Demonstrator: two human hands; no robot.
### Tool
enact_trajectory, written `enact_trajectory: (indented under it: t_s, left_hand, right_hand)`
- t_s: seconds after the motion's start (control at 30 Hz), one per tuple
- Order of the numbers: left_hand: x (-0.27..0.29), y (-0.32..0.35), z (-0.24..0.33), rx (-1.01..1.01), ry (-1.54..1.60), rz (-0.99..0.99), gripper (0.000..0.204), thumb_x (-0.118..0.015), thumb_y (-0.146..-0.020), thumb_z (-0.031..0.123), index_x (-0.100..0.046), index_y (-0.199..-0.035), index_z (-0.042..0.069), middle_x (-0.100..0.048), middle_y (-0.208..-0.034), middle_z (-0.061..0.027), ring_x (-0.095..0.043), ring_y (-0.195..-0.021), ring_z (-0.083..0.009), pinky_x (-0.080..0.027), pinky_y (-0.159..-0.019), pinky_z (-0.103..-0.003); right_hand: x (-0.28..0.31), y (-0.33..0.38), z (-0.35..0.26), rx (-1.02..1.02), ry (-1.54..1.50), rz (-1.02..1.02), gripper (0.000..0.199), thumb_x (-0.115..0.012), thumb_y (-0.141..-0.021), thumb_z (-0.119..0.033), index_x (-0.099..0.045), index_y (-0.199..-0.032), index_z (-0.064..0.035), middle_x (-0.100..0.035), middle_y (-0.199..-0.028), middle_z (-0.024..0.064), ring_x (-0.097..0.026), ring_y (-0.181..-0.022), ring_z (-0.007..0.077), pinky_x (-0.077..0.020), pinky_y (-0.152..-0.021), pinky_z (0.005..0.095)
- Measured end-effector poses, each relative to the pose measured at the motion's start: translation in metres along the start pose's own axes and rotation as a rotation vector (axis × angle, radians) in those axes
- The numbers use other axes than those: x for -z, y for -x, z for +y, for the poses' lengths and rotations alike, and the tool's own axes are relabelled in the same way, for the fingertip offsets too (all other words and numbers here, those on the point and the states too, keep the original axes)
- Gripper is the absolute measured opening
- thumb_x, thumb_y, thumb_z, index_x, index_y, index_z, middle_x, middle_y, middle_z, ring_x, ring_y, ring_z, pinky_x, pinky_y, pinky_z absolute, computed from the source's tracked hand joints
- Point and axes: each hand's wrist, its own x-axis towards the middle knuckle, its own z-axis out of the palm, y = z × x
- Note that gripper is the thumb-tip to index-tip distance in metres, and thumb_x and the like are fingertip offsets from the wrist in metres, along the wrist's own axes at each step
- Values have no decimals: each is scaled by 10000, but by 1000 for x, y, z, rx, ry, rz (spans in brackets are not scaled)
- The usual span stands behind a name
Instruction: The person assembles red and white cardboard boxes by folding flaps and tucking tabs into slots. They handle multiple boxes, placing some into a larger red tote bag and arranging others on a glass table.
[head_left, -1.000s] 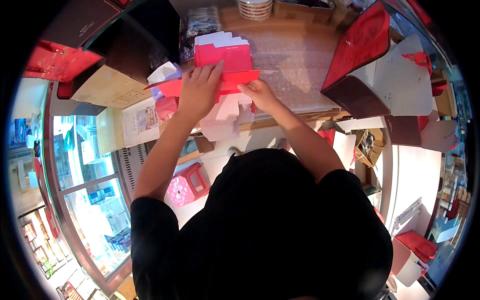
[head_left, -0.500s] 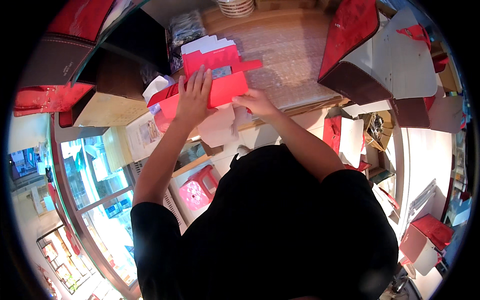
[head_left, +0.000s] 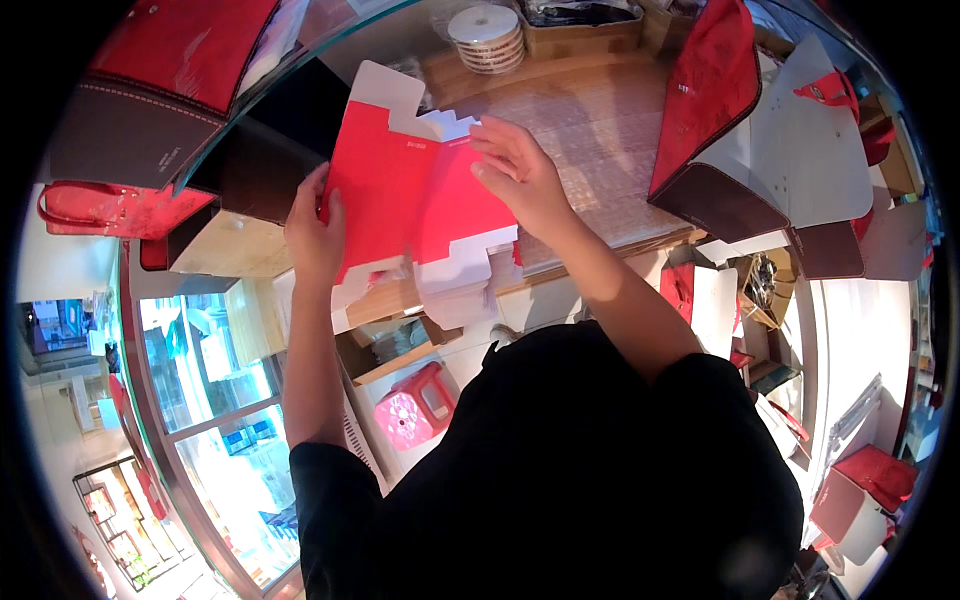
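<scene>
The flat red carton [head_left: 410, 195] is held up over the tabletop [head_left: 600, 130], between both hands: left hand [head_left: 315, 235] grips its left edge, right hand [head_left: 520, 175] pinches its upper right edge.

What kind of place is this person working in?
Probably a shop's packing or gift-wrapping counter. Both hands fold a flat red carton over a wooden worktop, red and brown gift bags stand around it, and a spool of ribbon sits at the back.
</scene>
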Motion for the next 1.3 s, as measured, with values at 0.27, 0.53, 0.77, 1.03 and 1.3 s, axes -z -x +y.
enact_trajectory:
  t_s: [0.27, 0.53, 0.77, 1.03, 1.3]
  left_hand:
    - [-6, 20, 9, -65, 152, 31, 274, -550, -875, 40, -575, -1148, 59, -647, -955, -125, -629, -845, -221, -483, -740, -294]
    - [-49, 34, 21, -342, -406, -177, 602, -671, -751, 207, -453, -1305, 117, -488, -1269, -94, -486, -1128, -238, -304, -987, -473]
    - [-70, 67, 30, -303, -505, -337, 1020, -780, -590, 447, -280, -1382, 43, -341, -1366, -169, -331, -1274, -311, -228, -1029, -566]
    - [-74, 64, 21, -244, -410, -410, 986, -792, -602, 356, -283, -1369, 4, -430, -1297, -175, -443, -1152, -318, -343, -982, -445]
    - [-31, 35, 33, -4, -30, -331, 785, -787, -655, 251, -405, -1301, 18, -587, -1105, -170, -593, -977, -320, -483, -829, -388]
  right_hand:
    - [-12, -8, 8, 300, 726, -66, 484, -686, -783, -134, -485, -1209, -24, -539, -1205, 139, -513, -1133, 215, -403, -955, 337]
    - [20, -6, 59, -447, 383, -271, 322, -654, -832, -140, -538, -1094, 6, -599, -1019, 62, -548, -917, 106, -438, -829, 252]
    - [31, 42, 99, -333, 52, -154, 187, -620, -869, -173, -584, -929, 0, -611, -854, 26, -551, -796, 85, -455, -699, 249]
    - [27, 46, 78, -326, 111, -191, 180, -603, -880, -173, -566, -925, -3, -591, -876, 19, -522, -836, 71, -439, -721, 253]
    - [-25, -9, 7, 13, 444, -289, 226, -605, -859, -116, -558, -1044, 4, -598, -962, 61, -556, -941, 123, -441, -827, 265]
